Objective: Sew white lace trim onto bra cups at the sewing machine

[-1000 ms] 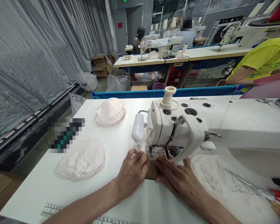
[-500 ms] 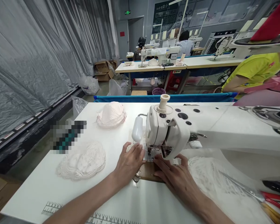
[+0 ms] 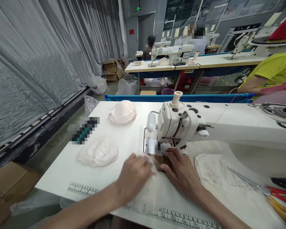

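Both my hands rest on a piece of white lace fabric (image 3: pixel 149 190) in front of the white sewing machine (image 3: pixel 181 122). My left hand (image 3: pixel 133 176) lies over the lace's scalloped edge, fingers curled down on it. My right hand (image 3: pixel 181 170) presses the same piece with fingers close together, fingertips just before the needle and the metal plate (image 3: pixel 150 147). A brown patch (image 3: pixel 160 158) shows between the hands.
A heap of white lace pieces (image 3: pixel 98 152) and a pink stack (image 3: pixel 123 112) lie to the left. More lace (image 3: pixel 216 171) and red-handled scissors (image 3: pixel 280 192) lie right. Printed rulers (image 3: pixel 85 189) run along the table's front edge. A person in yellow (image 3: pixel 271 71) sits at back right.
The hands have drawn the lace piece back from under the needle toward me. The camera has pulled back, so more of the table's front edge shows.
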Available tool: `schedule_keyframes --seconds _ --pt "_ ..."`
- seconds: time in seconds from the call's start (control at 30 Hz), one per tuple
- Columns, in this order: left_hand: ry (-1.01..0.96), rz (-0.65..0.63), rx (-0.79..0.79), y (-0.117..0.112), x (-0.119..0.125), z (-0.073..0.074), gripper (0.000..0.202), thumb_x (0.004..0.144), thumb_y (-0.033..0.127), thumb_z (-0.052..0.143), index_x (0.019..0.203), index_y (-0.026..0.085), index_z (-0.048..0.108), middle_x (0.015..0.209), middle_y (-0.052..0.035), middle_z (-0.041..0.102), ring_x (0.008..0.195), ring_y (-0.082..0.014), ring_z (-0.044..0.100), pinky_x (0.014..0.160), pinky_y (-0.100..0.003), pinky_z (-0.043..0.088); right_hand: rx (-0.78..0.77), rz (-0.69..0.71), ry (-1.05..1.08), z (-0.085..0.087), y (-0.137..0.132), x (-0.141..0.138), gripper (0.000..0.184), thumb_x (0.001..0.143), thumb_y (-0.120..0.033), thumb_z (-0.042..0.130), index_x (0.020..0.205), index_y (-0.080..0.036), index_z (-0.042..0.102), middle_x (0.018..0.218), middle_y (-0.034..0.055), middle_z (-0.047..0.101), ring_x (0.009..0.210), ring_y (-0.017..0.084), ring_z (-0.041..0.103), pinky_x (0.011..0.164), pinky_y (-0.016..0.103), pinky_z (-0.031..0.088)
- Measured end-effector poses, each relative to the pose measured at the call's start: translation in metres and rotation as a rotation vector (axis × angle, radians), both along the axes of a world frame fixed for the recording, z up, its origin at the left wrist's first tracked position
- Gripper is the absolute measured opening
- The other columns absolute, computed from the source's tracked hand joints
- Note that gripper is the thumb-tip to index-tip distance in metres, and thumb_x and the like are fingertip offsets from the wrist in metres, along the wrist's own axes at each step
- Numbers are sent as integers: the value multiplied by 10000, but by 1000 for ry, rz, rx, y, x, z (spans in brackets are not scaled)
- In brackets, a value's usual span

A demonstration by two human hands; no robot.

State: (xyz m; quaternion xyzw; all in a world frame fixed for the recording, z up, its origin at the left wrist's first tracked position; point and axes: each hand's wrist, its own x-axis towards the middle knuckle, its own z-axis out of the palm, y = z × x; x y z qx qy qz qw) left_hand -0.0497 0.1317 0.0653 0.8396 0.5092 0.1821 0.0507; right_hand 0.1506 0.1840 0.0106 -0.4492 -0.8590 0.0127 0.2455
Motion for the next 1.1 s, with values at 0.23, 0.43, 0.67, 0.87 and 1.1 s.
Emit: schedule_keyframes --seconds 0.23,0.43,0.67,0.87,1.1 --pt "33 252 -463 41 -29 3 385 732 383 694 1018 175 542 813 -20 559 762 -208 514 653 -297 375 -201 76 160 11 -8 -32 301 810 -438 573 965 -189 508 1051 121 536 944 286 491 758 418 398" --pt "-252 272 -530 6 -37 17 216 730 315 678 785 181 518 911 -24 529 892 -206 480 730 -305 362 -600 271 355 29 -13 -42 238 825 -291 513 661 -207 362 676 -2 448 617 143 421 558 271 364" --pt "-908 -1 -1130 -30 -40 31 447 660 313 760 1032 184 548 730 25 545 651 -107 499 614 -241 390 -1256 403 575 65 -50 -2 253 781 -364 651 814 -179 482 722 -22 477 662 112 443 578 228 348" --pt "-1122 13 -1165 -63 -19 19 542 583 218 816 1084 174 612 905 -33 554 778 -117 531 701 -231 421 -1396 417 610 68 -87 13 255 759 -347 679 887 -150 579 787 6 541 712 125 475 632 241 364" --pt "-1240 41 -1267 -97 -12 10 635 537 232 849 1126 195 612 919 -25 549 811 -119 536 729 -234 417 -1475 372 659 62 -122 22 317 767 -445 642 737 -139 567 661 -12 489 614 104 425 566 233 313"
